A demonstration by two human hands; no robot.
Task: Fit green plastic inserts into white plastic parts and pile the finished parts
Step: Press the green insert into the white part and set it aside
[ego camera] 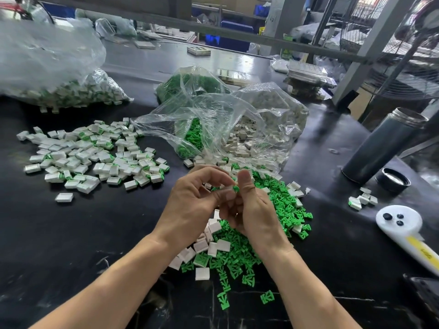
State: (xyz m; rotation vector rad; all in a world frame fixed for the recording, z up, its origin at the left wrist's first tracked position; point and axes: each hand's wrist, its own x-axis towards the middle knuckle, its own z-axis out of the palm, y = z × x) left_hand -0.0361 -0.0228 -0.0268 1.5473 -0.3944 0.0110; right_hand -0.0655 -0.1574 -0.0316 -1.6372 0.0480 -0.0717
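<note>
Meeting just above a heap of loose parts, the two hands work close together over the black tabletop (pixel 118 233). The left hand (pixel 190 205) has its fingers curled, thumb and forefinger reaching toward the right hand (pixel 251 210), whose thumb stands upright; a small green insert (pixel 236 188) shows pinched between the two thumbs, and it seems a white part is held with it, though the fingers hide most of that. Beneath the wrists lies the heap of green inserts (pixel 280 207), mixed with plain white parts (pixel 215 248), spilling from the mouth of an open clear plastic bag (pixel 213 119) that holds more of both. To the left, well apart from the hands, spreads the pile of finished parts (pixel 95 155), white blocks with green showing at their edges. Farther back on the left sits a fuller clear bag (pixel 52 67) of similar pieces. On the right stand a dark steel flask (pixel 384 148) with its black cap (pixel 393 180) lying beside it, and a white handheld controller (pixel 401 224) near the edge.
</note>
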